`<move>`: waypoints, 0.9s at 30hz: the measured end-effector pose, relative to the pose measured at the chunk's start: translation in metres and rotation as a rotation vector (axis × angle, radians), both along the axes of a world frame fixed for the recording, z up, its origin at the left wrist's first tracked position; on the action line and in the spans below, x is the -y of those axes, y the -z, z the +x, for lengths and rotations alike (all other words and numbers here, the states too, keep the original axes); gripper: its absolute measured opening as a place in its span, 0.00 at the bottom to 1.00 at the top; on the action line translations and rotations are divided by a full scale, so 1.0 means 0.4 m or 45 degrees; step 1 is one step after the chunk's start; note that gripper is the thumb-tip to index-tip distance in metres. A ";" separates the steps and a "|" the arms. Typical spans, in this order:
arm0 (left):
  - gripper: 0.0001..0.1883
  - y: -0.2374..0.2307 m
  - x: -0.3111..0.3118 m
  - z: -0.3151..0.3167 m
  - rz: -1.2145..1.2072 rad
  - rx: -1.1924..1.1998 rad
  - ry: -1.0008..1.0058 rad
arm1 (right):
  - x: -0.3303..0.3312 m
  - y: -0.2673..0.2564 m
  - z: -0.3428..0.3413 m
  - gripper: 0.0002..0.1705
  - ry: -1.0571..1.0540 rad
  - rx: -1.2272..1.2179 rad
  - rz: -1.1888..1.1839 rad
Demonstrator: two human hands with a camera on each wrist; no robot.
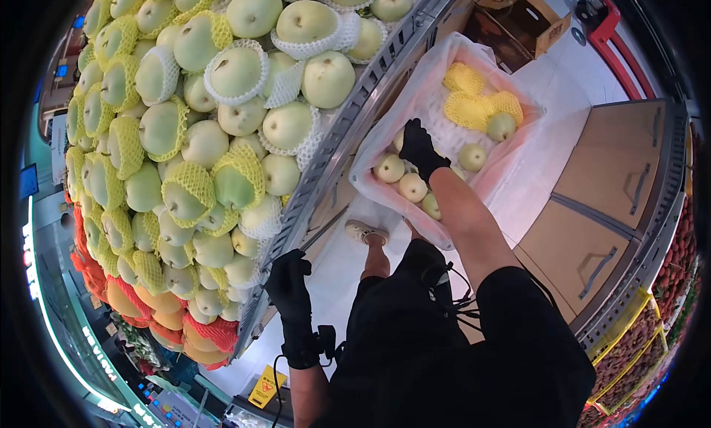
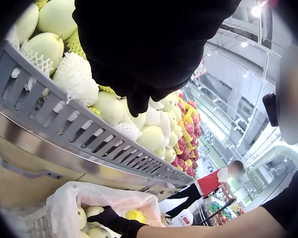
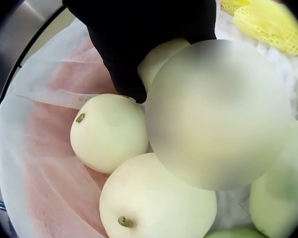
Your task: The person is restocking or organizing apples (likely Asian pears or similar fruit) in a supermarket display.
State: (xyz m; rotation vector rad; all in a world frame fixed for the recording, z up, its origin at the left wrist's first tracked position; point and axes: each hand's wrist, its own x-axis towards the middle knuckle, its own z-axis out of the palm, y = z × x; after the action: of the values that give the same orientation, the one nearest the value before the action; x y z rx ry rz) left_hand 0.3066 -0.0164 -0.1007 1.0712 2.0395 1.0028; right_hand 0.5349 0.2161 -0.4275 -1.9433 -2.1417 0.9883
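Observation:
My right hand (image 1: pixel 424 150), in a black glove, reaches into a crate lined with thin white plastic (image 1: pixel 529 109). Its fingers curl round a pale green melon (image 3: pixel 161 57), part of which the glove and a blurred patch hide. Beside it, in the right wrist view, lie more round melons (image 3: pixel 109 133). Bare melons and yellow foam nets (image 1: pixel 474 109) also lie in the crate. My left hand (image 1: pixel 289 287), gloved too, hangs loosely bent near the display's grey edge, holding nothing; the left wrist view shows it (image 2: pixel 139 54) in front of piled melons (image 2: pixel 47 49).
A slatted grey rail (image 1: pixel 326 146) borders the heaped melon display. An open cardboard box (image 1: pixel 518 28) and a red handle (image 1: pixel 607 28) are beyond the crate. Brown cabinets (image 1: pixel 607 161) stand at the right. In the left wrist view, a person in a red vest (image 2: pixel 208 183) stands farther off.

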 end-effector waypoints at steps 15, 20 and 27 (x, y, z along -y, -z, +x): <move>0.08 0.004 -0.022 -0.015 -0.013 0.044 0.047 | 0.009 -0.014 0.175 0.40 0.479 -0.711 0.084; 0.08 -0.002 -0.036 -0.019 0.006 0.076 0.079 | 0.044 -0.051 0.179 0.46 0.492 -0.855 0.123; 0.08 -0.010 -0.048 -0.031 0.086 0.117 0.123 | 0.089 -0.397 0.083 0.40 0.468 -1.371 -0.281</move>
State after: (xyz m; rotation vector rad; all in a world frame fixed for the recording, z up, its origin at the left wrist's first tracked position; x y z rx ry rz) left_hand 0.2940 0.0027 -0.0968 1.1267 1.8748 1.0578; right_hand 0.5681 0.1807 -0.2686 -1.2585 -1.0724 1.6814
